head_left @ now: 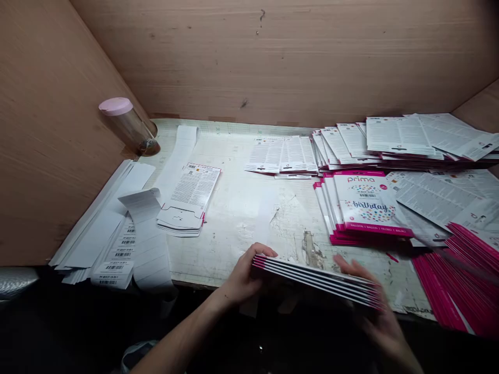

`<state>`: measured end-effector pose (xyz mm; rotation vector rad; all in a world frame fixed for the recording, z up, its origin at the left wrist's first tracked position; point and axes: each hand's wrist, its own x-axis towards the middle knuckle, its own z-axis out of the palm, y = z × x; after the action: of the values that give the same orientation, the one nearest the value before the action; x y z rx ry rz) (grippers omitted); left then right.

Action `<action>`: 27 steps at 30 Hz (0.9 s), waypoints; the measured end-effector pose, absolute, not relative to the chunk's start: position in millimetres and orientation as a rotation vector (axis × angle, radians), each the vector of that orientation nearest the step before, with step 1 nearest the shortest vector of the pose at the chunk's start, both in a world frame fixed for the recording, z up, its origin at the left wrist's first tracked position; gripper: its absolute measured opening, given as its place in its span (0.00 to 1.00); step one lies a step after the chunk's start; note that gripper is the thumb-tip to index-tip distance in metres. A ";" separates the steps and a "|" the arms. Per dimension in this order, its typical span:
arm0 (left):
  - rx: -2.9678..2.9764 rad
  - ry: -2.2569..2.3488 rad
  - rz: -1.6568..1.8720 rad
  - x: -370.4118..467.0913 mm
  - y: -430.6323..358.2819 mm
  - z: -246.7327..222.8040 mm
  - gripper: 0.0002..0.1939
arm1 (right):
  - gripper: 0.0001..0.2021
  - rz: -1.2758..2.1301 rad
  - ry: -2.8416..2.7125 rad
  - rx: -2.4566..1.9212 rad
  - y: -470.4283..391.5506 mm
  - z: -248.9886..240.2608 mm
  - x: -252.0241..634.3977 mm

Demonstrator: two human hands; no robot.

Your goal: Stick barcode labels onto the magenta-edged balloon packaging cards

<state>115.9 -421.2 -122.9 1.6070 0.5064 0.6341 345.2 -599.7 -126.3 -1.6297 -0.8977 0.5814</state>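
Observation:
A small stack of flat balloon packets (312,278) with pink edges is held at the table's front edge, its edges facing me. My left hand (249,272) is closed around the stack's left end, thumb below and fingers over the top. At the right end my right hand (376,304) wraps round the packets, blurred by motion. Beyond it lies a pile of pink and white packets (368,205) marked "prima" and "birthday". Left of my hands, a small pile of printed cards (191,197) rests text side up.
Barcode label strips (122,254) and white paper strips (103,223) hang over the left front edge. A clear tumbler with a pink lid (130,127) stands at the back left. More packets (405,135) crowd the right, with pink-edged ones (456,285) front right. Wooden panels (241,62) enclose the table.

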 end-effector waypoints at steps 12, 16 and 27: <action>1.823 1.215 0.607 92.0 -350.5 -113.8 0.39 | 0.22 0.901 -0.876 -1.976 -449.3 -112.7 321.4; 2.437 1.162 0.455 96.1 -338.6 -119.0 0.47 | 0.19 0.807 -1.102 -2.293 -433.5 -120.4 324.8; 2.651 0.534 -0.114 112.1 -307.5 -117.5 0.68 | 0.21 0.484 -1.683 -2.138 -339.7 -105.0 336.1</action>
<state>112.1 -307.5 -117.5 2.6514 0.5340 -0.1144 336.1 -339.7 -105.0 -2.1379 -1.6831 0.4841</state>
